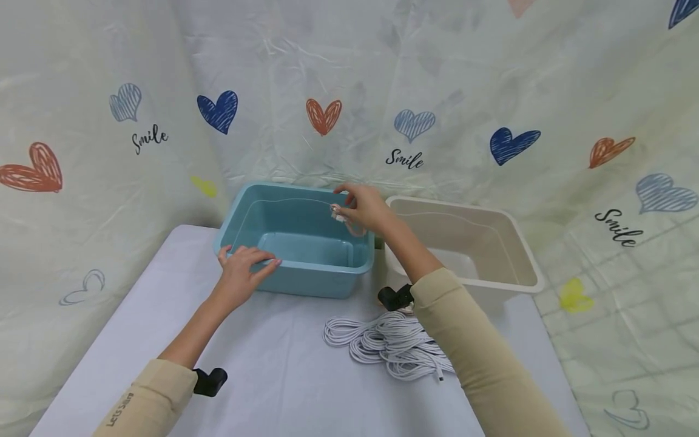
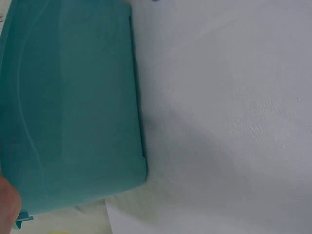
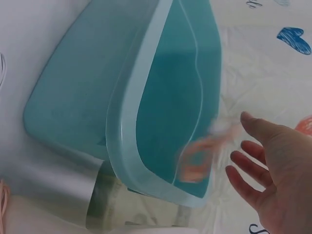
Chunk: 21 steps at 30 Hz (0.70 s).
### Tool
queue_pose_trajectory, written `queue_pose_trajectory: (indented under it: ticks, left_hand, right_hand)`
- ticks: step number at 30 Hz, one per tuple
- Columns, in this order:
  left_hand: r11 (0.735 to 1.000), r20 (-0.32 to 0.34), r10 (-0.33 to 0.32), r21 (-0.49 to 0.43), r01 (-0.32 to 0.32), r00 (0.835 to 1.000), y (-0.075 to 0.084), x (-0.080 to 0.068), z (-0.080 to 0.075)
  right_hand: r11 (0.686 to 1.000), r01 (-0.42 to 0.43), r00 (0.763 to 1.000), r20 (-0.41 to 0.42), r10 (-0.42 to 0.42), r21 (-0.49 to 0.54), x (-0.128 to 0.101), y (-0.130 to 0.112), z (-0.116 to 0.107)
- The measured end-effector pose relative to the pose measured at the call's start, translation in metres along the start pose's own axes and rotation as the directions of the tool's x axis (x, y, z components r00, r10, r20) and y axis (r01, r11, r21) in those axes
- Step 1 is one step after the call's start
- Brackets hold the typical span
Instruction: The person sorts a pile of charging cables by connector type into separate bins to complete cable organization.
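A light-blue plastic bin (image 1: 306, 280) stands on the white table. My left hand (image 1: 240, 273) holds its front left rim, fingers bent over the edge. In the left wrist view, only a bit of that hand (image 2: 9, 204) shows beside the bin's wall (image 2: 83, 107). Over the bin's back right corner is my right hand (image 1: 363, 209), thumb and fingers spread apart. A small pink looped cable (image 1: 356, 229) with a whitish end is just below its fingertips. In the right wrist view, the cable (image 3: 195, 165) is blurred and hangs inside the bin's opening, apart from the fingers.
A beige bin (image 1: 464, 246) stands to the right of the blue one. Several bundles of white cable (image 1: 393, 343) lie on the table in front of it, partly behind my right sleeve. A curtain (image 1: 349, 73) printed with hearts hangs close behind both bins.
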<state>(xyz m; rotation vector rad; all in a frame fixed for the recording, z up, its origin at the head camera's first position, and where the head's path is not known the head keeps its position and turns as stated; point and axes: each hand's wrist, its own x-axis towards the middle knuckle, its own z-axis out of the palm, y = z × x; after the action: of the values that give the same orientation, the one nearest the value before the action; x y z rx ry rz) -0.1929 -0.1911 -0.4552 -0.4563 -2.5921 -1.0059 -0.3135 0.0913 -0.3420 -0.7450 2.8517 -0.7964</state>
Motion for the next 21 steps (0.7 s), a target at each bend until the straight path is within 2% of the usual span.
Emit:
queue_pose_trajectory:
  ticks: [6, 15, 21]
  left_hand:
    - [1.000, 0.002, -0.007, 0.008, 0.007, 1.000, -0.002, 0.000, 0.000]
    - [0.999, 0.028, -0.018, 0.028, 0.017, 0.999, 0.003, 0.001, -0.001]
    - [0.989, 0.023, -0.023, 0.150, 0.019, 0.999, 0.009, -0.003, -0.002]
  right_hand:
    - [1.000, 0.021, 1.000, 0.006, -0.021, 0.008, -0.009, 0.002, -0.001]
    - [0.996, 0.077, 0.995, -0.064, -0.074, 0.047, -0.046, 0.011, -0.006]
    - [0.995, 0.094, 0.991, -0.105, -0.089, 0.044, -0.073, 0.014, -0.005]
